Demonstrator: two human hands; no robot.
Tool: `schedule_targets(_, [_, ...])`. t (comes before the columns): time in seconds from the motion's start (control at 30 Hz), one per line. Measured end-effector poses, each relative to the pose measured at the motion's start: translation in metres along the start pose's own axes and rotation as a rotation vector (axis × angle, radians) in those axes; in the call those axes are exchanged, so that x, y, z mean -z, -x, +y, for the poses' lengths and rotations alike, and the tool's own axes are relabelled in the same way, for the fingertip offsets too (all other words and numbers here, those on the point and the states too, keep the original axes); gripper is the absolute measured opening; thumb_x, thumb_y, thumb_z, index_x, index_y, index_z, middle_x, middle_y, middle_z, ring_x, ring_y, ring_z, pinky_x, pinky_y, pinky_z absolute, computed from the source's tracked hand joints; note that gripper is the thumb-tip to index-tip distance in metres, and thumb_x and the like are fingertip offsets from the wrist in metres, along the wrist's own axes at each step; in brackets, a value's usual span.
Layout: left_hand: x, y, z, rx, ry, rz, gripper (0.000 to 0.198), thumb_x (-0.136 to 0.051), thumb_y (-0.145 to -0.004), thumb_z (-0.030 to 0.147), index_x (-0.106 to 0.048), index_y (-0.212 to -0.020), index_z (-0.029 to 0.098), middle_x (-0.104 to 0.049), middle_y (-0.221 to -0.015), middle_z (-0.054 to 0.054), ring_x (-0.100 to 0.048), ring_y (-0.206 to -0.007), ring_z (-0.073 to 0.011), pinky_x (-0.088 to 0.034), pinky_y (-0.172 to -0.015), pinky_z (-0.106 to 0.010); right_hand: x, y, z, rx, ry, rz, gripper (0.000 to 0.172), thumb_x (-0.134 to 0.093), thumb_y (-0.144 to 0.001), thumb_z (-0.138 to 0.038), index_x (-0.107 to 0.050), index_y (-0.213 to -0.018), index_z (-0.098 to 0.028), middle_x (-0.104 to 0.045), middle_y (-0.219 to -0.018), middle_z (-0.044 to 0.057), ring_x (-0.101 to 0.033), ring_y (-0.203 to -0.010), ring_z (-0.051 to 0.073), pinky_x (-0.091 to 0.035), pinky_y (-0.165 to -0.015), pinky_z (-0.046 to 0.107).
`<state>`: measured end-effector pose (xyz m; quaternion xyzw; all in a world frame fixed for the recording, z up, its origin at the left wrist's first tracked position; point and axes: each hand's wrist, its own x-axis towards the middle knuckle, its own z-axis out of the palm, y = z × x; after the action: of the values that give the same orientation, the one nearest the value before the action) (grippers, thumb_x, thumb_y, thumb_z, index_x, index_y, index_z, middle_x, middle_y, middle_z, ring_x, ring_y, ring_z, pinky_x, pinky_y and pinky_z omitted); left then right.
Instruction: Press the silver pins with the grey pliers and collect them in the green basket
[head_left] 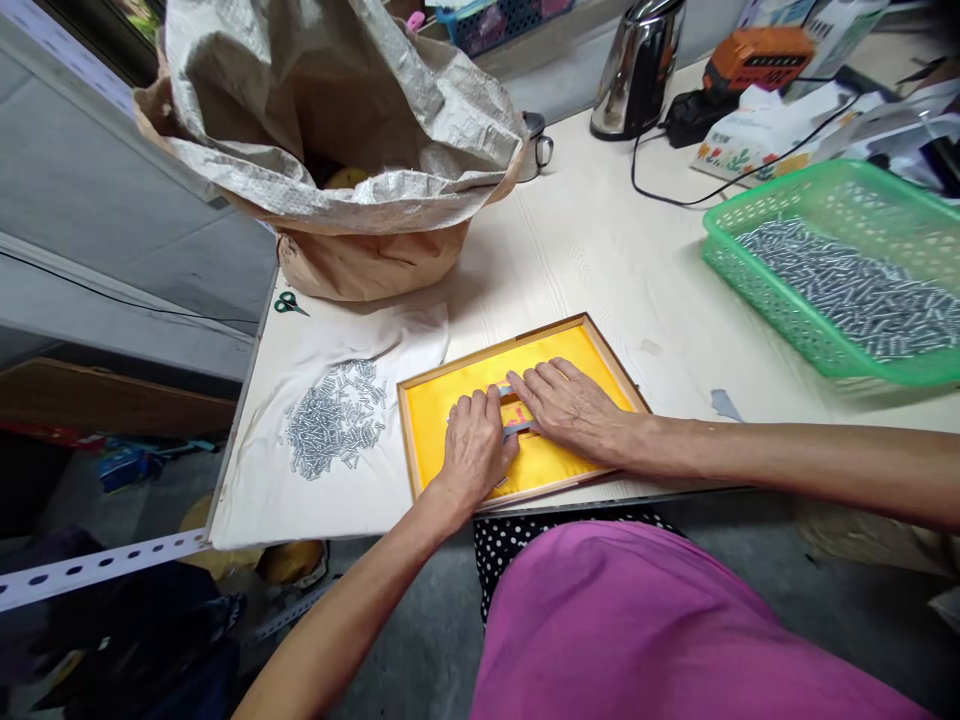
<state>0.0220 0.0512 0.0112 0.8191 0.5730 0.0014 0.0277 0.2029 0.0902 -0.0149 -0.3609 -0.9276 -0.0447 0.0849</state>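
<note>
A shallow wooden-framed tray (427, 428) with a bright yellow lining lies at the table's front edge. On the lining, between my hands, is a small piece with two grey strips (517, 428) and an orange-pink patterned middle. My left hand (474, 445) bends its fingers over the left end of this piece, thumb at the near side. From the right, my right hand (574, 405) grips its other end, fingers at the far strip and thumb by the near one. Both hands hide much of the piece. To the left, a pile of small metal pins (330, 425) rests on a white cloth (259, 500).
An open woven sack (367, 260) stands at the back left, near small scissors (289, 303). At right is a green basket (810, 335) of similar metal pieces (855, 290). Behind are a steel kettle (637, 75), a cable (675, 203) and an orange battery (757, 60).
</note>
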Motion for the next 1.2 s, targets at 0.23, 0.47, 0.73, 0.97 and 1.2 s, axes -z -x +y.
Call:
schedule_targets(0.23, [-0.001, -0.002, -0.006, 0.03, 0.027, -0.004, 0.016, -0.058, -0.088, 0.025, -0.058, -0.102, 0.018, -0.063, -0.098, -0.011, -0.057, -0.093, -0.0273, -0.049, -0.083, -0.04, -0.01, -0.009, 0.008, 0.182, -0.055, -0.033, 0.031, -0.032, -0.096, -0.007, -0.062, -0.096, -0.014, -0.062, -0.085, 0.009, -0.047, -0.081, 0.021, -0.031, -0.072, 0.036])
schedule_targets(0.47, [-0.02, 0.007, -0.006, -0.034, 0.124, 0.091, 0.043, -0.061, -0.086, 0.021, -0.052, -0.127, 0.014, -0.059, -0.126, -0.018, -0.056, -0.118, -0.0306, -0.049, -0.098, -0.048, -0.003, -0.007, 0.02, 0.078, -0.161, -0.055, 0.039, -0.058, -0.091, -0.047, -0.061, -0.106, -0.011, -0.062, -0.099, 0.013, -0.049, -0.09, 0.025, -0.031, -0.074, 0.036])
schedule_targets(0.73, [-0.012, 0.023, 0.006, -0.346, 0.12, 0.137, 0.024, -0.042, -0.1, 0.018, -0.065, -0.099, 0.016, -0.06, -0.133, -0.011, -0.043, -0.138, -0.0286, -0.045, -0.109, -0.046, -0.02, -0.014, 0.055, 0.113, -0.227, -0.076, 0.035, -0.033, -0.102, -0.035, -0.058, -0.085, -0.019, -0.062, -0.078, 0.005, -0.048, -0.071, 0.019, -0.021, -0.068, 0.034])
schedule_targets(0.97, [0.008, 0.035, -0.05, -0.044, 0.131, 0.448, 0.021, -0.049, -0.098, 0.02, -0.067, -0.108, 0.019, -0.065, -0.114, -0.011, -0.057, -0.109, -0.0222, -0.053, -0.089, -0.038, -0.013, -0.02, 0.081, 0.237, -0.288, 0.027, 0.045, -0.024, -0.104, -0.041, -0.057, -0.081, -0.021, -0.061, -0.074, 0.003, -0.046, -0.071, 0.019, -0.021, -0.071, 0.035])
schedule_targets(1.2, [0.0, 0.035, -0.169, 0.553, -0.057, 0.128, 0.024, -0.053, -0.094, 0.024, -0.072, -0.083, 0.015, -0.064, -0.087, -0.01, -0.054, -0.094, -0.0255, -0.045, -0.081, -0.035, -0.024, -0.004, 0.079, 0.147, -0.409, -0.129, 0.045, -0.031, -0.102, -0.052, -0.057, -0.081, -0.021, -0.062, -0.078, 0.004, -0.048, -0.074, 0.02, -0.023, -0.074, 0.036])
